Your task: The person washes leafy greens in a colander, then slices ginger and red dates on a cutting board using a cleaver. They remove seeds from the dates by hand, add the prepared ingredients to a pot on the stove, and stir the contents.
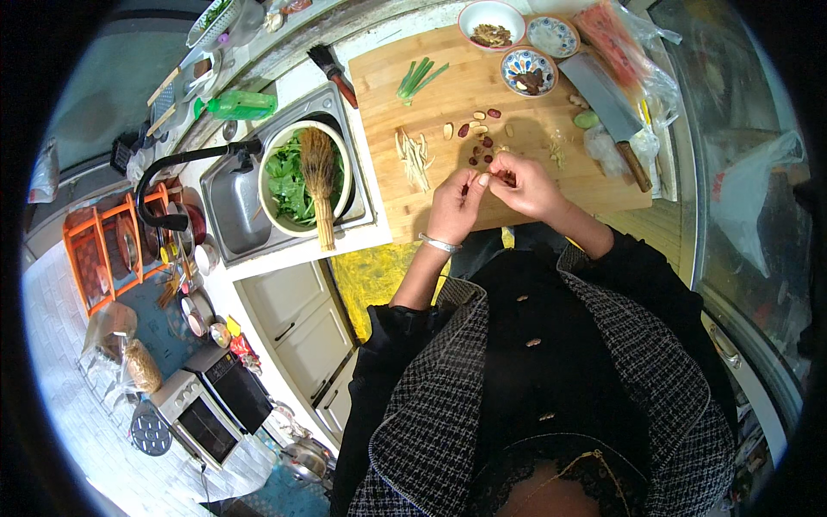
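Over the near part of a wooden cutting board (pixel 381 84), my left hand (pixel 455 201) and my right hand (pixel 526 185) meet at the fingertips. Both are curled around something small, dark and reddish that the fingers mostly hide; it may be a dried red date. Just beyond them lie several dried red dates (pixel 463 130) and pale oval slices (pixel 448 131). Pale strips (pixel 415 159) form a pile to the left, with green onion pieces (pixel 413 83) farther back. Chopped bits (pixel 557 152) lie to the right.
A cleaver (pixel 597 94) rests at the board's right side near a patterned bowl (pixel 528 72), a white bowl (pixel 491 13) and bagged meat (pixel 610 39). Left of the board, a basin of leafy greens (pixel 266 194) with a straw brush (pixel 318 168) across it stands in the steel sink (pixel 242 223).
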The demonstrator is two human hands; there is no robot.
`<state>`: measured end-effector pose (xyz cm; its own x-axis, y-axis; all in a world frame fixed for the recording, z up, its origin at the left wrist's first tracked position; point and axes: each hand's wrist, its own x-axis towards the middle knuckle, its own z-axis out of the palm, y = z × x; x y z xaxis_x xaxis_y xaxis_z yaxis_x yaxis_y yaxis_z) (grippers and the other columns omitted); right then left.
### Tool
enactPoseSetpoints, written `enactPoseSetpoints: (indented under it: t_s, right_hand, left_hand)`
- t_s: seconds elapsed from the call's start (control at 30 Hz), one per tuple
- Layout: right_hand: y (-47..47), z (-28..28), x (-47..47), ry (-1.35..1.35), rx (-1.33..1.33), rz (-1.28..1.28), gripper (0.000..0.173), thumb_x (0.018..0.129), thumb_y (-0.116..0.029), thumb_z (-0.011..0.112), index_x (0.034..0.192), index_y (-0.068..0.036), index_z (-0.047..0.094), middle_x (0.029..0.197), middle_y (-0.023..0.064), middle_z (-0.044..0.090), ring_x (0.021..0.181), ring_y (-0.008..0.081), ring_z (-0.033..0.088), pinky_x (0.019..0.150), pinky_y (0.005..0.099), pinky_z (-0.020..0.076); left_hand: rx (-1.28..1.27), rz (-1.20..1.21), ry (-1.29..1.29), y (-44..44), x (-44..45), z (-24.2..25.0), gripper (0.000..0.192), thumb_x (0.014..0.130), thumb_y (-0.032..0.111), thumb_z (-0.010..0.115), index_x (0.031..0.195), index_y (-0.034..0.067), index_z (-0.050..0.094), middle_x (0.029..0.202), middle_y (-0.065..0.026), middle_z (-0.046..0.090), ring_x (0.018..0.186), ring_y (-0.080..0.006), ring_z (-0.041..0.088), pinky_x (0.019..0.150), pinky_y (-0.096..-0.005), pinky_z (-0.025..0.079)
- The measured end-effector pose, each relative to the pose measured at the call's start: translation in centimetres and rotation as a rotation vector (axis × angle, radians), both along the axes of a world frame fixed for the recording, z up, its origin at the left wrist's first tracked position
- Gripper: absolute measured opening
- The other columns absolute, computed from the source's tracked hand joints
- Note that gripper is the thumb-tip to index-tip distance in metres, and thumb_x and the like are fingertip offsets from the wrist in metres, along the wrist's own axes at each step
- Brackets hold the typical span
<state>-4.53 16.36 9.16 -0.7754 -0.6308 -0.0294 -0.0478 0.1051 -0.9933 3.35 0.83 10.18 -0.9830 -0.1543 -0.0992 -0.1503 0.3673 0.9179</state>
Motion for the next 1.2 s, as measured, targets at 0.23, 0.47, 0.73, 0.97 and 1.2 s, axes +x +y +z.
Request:
enactPoseSetpoints:
  t_s: [0.23,0.47,0.73,0.97,1.2]
  right_hand:
    - [-0.5,0.9,0.1,-0.252,-0.05,0.033,0.01,0.089,-0.005,0.064,0.094,0.0,0.057,0.081,-0.0018,0.057,0.072,0.0031,0.051,0.062,0.0205,0.043]
    - [-1.1,1.3,0.8,0.095,-0.045,-0.048,0.011,0.085,-0.002,0.063,0.092,0.0,0.055,0.073,0.0075,0.057,0.063,0.0128,0.056,0.058,0.0279,0.0462]
    - [-1.5,0.3,0.7,0.133,-0.004,-0.074,0.014,0.083,-0.003,0.063,0.093,-0.001,0.053,0.072,0.0129,0.057,0.063,0.0244,0.059,0.058,0.034,0.0481]
    - [-1.3,0.3,0.3,0.156,0.077,-0.045,0.017,0.083,-0.006,0.064,0.093,-0.002,0.052,0.075,0.0158,0.058,0.065,0.0285,0.06,0.059,0.0371,0.0485]
    - [-1.0,0.2,-0.2,0.257,0.078,0.007,0.016,0.084,-0.006,0.06,0.096,-0.003,0.051,0.08,0.0182,0.058,0.067,0.0362,0.06,0.06,0.0408,0.0486]
  left_hand:
    - [0.449,0.122,-0.197,0.4,0.4,0.4,0.031,0.102,0.03,0.047,0.08,0.008,0.05,0.056,0.0014,0.045,0.045,-0.0053,0.039,0.041,-0.0209,0.03]
    - [0.493,0.175,-0.116,1.1,0.3,-0.6,0.035,0.102,0.031,0.046,0.077,0.008,0.053,0.054,0.0032,0.044,0.045,-0.0044,0.038,0.042,-0.0212,0.031]
    - [0.511,0.247,-0.135,1.8,-0.2,-1.2,0.036,0.103,0.031,0.045,0.078,0.007,0.056,0.054,0.0048,0.044,0.045,-0.0035,0.038,0.042,-0.0207,0.03]
    - [0.568,0.217,-0.196,1.8,-0.7,-1.5,0.037,0.103,0.036,0.043,0.08,0.01,0.054,0.054,0.0048,0.042,0.042,-0.0043,0.034,0.039,-0.0214,0.025]
    - [0.894,0.208,-0.443,1.0,-0.7,-0.8,0.04,0.101,0.041,0.045,0.072,0.013,0.047,0.052,0.0052,0.036,0.04,-0.0057,0.03,0.037,-0.0222,0.022]
